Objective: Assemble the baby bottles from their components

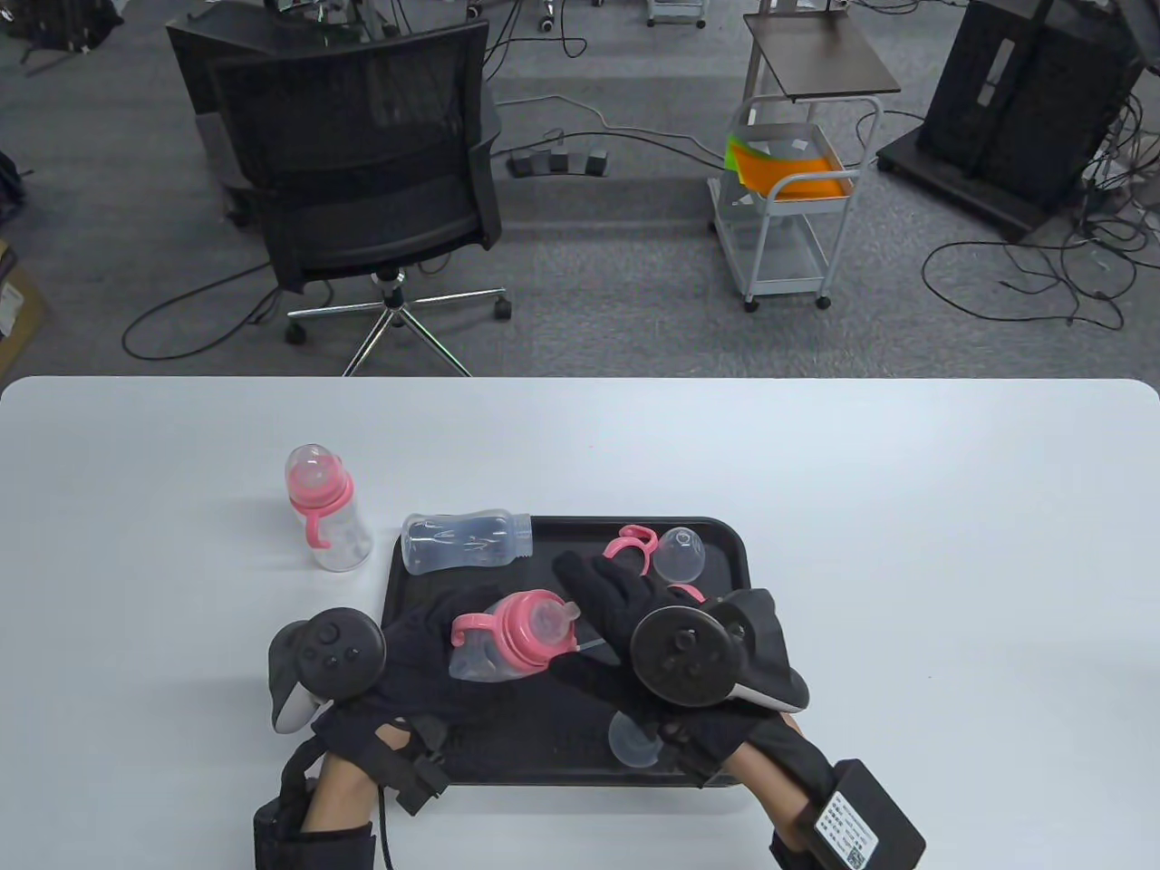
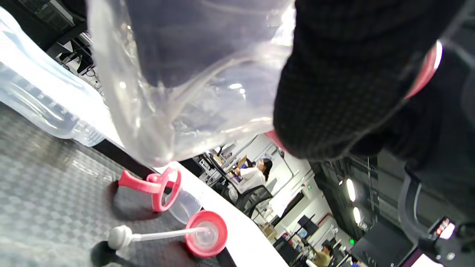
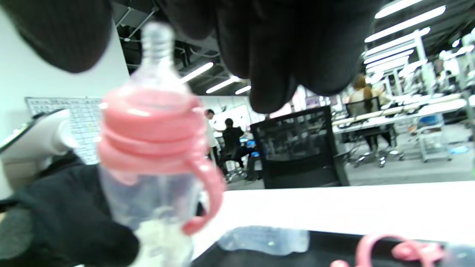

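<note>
My left hand (image 1: 433, 654) grips a clear bottle (image 1: 494, 645) with a pink handled collar and a nipple, tilted above the black tray (image 1: 725, 544). The bottle body fills the left wrist view (image 2: 185, 74). In the right wrist view it shows with the nipple (image 3: 157, 44) pointing up. My right hand (image 1: 573, 621) is open, with its fingers (image 3: 282, 55) spread around the nipple; I cannot tell if they touch it. On the tray lie an empty bottle (image 1: 467, 541), a pink handle ring (image 1: 630, 546), a clear cap (image 1: 680, 555) and a pink collar with a straw (image 2: 206, 233).
A finished bottle (image 1: 324, 512) with a pink collar and a clear cap stands on the white table (image 1: 906, 544) left of the tray. Another clear cap (image 1: 633, 741) lies at the tray's near edge under my right wrist. An office chair (image 1: 362, 181) stands beyond the table.
</note>
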Demonstrator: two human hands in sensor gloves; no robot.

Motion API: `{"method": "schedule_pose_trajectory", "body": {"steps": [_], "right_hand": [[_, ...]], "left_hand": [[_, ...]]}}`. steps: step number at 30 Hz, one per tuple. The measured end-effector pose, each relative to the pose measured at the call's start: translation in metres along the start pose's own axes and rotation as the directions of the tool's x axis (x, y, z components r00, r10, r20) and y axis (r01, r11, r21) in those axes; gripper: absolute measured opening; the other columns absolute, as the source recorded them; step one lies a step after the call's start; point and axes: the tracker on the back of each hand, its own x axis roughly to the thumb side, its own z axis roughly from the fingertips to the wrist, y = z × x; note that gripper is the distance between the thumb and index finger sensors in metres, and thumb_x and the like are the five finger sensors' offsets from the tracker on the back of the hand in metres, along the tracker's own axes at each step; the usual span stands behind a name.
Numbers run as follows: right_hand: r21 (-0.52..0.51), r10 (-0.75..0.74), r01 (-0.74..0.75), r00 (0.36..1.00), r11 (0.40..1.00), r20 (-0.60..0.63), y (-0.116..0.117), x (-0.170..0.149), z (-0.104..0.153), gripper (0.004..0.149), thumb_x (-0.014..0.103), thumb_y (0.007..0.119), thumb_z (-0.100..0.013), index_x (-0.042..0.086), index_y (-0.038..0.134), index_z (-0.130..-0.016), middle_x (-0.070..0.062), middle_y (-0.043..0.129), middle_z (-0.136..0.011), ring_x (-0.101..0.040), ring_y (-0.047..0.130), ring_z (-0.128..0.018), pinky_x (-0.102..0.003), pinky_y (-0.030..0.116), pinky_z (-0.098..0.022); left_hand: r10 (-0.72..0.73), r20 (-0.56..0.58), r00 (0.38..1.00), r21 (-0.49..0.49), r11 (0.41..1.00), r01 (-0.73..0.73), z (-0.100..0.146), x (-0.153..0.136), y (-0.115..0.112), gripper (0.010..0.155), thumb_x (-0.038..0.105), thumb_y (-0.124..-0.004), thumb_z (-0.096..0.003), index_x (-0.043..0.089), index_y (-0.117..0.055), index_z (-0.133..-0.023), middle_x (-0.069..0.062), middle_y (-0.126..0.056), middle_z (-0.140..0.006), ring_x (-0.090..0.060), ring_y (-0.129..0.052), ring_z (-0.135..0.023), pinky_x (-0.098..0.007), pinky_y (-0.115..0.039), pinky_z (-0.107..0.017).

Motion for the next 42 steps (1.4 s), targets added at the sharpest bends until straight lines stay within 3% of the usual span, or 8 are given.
{"method": "schedule_pose_trajectory", "body": {"steps": [5,15,20,26,34,42], "right_hand": [[0.052,0.051,-0.047,0.995,0.998,-0.085,0.008,-0.031,0.008,0.079,0.055,0.081,-0.039,0.016,0.060,-0.105,-0.016,0.078,-0.096,-0.035,0.096,-0.075,-0.047,0.088,-0.050],[0.259,0.075,-0.023,0.978,0.966,-0.193,0.059,-0.084,0.019,0.077,0.054,0.084,-0.037,0.014,0.068,-0.101,-0.016,0.084,-0.091,-0.035,0.099,-0.070,-0.047,0.090,-0.047],[0.393,0.120,-0.060,0.984,0.918,-0.131,0.096,-0.075,0.023,0.078,0.056,0.085,-0.035,0.013,0.069,-0.100,-0.016,0.086,-0.089,-0.035,0.100,-0.068,-0.047,0.091,-0.045],[0.515,0.274,-0.216,0.961,0.830,-0.039,0.134,-0.059,0.026,0.083,0.059,0.084,-0.034,0.015,0.066,-0.101,-0.017,0.083,-0.092,-0.037,0.100,-0.069,-0.047,0.092,-0.044],[0.554,0.314,-0.252,0.949,0.793,-0.019,0.155,-0.056,0.028,0.080,0.055,0.086,-0.034,0.013,0.068,-0.100,-0.018,0.087,-0.088,-0.034,0.102,-0.066,-0.045,0.093,-0.042],[0.511,0.338,-0.281,0.941,0.813,-0.020,0.160,-0.052,0.028,0.081,0.054,0.090,-0.032,0.012,0.069,-0.098,-0.017,0.088,-0.086,-0.031,0.103,-0.064,-0.042,0.093,-0.040]], "left_hand": [[0.016,-0.046,0.999,0.054,0.998,-0.014,0.003,-0.005,0.007,0.099,0.056,-0.116,-0.0276,0.033,-0.063,-0.108,0.003,-0.073,-0.106,-0.037,-0.077,-0.100,-0.072,-0.049,-0.077],[0.045,-0.098,0.994,0.112,0.993,-0.034,0.006,-0.012,0.012,0.099,0.055,-0.116,-0.0280,0.032,-0.063,-0.108,0.003,-0.073,-0.107,-0.033,-0.081,-0.098,-0.069,-0.052,-0.077],[0.050,-0.114,0.992,0.121,0.992,-0.036,0.007,-0.014,0.013,0.099,0.055,-0.116,-0.0280,0.031,-0.063,-0.108,0.001,-0.073,-0.107,-0.033,-0.082,-0.098,-0.069,-0.053,-0.078],[0.048,-0.119,0.992,0.120,0.992,-0.034,0.006,-0.012,0.012,0.099,0.054,-0.116,-0.0282,0.030,-0.062,-0.108,0.001,-0.072,-0.107,-0.033,-0.082,-0.099,-0.068,-0.053,-0.078],[0.033,-0.121,0.992,0.111,0.994,-0.020,0.006,-0.012,0.010,0.099,0.054,-0.116,-0.0284,0.030,-0.062,-0.108,0.001,-0.072,-0.107,-0.033,-0.082,-0.099,-0.068,-0.053,-0.078],[0.013,-0.123,0.992,0.090,0.996,-0.001,0.004,-0.011,0.007,0.099,0.054,-0.116,-0.0284,0.030,-0.062,-0.108,0.001,-0.072,-0.107,-0.034,-0.082,-0.099,-0.069,-0.052,-0.077]]}}
